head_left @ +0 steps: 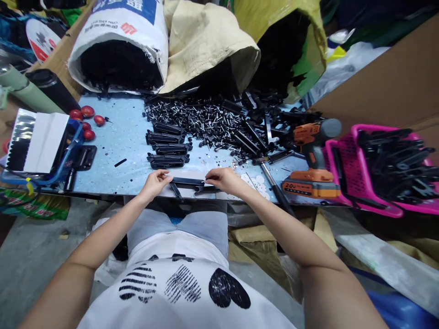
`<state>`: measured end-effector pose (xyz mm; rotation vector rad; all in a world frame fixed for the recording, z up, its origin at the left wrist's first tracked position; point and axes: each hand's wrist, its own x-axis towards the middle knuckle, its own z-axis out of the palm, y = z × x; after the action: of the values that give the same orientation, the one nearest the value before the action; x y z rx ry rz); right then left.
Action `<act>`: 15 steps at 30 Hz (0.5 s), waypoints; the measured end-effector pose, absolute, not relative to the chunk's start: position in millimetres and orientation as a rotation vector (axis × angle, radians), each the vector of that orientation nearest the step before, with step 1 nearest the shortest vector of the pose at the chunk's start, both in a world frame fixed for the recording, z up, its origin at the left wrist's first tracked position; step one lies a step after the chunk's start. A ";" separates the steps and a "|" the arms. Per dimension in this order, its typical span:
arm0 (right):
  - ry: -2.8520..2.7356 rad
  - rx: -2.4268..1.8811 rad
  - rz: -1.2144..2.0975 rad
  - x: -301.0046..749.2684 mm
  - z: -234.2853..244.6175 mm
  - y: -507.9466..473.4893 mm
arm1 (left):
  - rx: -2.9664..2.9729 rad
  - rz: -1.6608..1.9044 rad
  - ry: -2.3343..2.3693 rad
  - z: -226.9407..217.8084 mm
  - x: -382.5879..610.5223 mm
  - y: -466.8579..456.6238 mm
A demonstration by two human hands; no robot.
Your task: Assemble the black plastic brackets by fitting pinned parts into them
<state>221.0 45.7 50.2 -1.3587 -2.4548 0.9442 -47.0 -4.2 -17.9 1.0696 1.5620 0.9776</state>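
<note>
A long black plastic bracket [188, 182] with a short leg angled down lies at the front edge of the table, between my hands. My left hand [155, 184] is closed at its left end, thumb and fingers pinching there. At the other end, my right hand [224, 180] is closed in a pinch; a tiny light spot shows at the fingertips, too small to name. Just beyond, several similar black brackets [168, 160] lie stacked in a row. A heap of small black-headed metal pins [206, 119] spreads behind them.
An orange cordless drill [310, 157] and a hammer [274, 185] lie right, beside a pink basket [363, 160] of black parts. Bulk sacks [120, 45] open onto the table at the back. Left are a blue basket [77, 137], red fruits [87, 111] and a dark bottle [51, 87].
</note>
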 end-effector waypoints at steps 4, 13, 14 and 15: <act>-2.848 -1.352 0.608 204.9 64.2 49.8 | 1.561 1.045 1.760 -17.0 -42.1 -12.5; -2.997 -1.312 0.394 198.9 41.5 43.9 | 2.585 0.491 1.318 10.0 4.1 -10.3; -2.928 -1.288 0.388 203.9 33.2 39.4 | 2.595 0.412 1.305 10.4 10.4 -8.0; -2.846 -1.237 0.387 210.1 24.7 34.5 | 2.592 0.344 1.302 10.3 15.7 -6.0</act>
<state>210.1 34.5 24.7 -1.2368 -2.8462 0.3873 15.7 -6.0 10.3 2.5918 1.3016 0.3445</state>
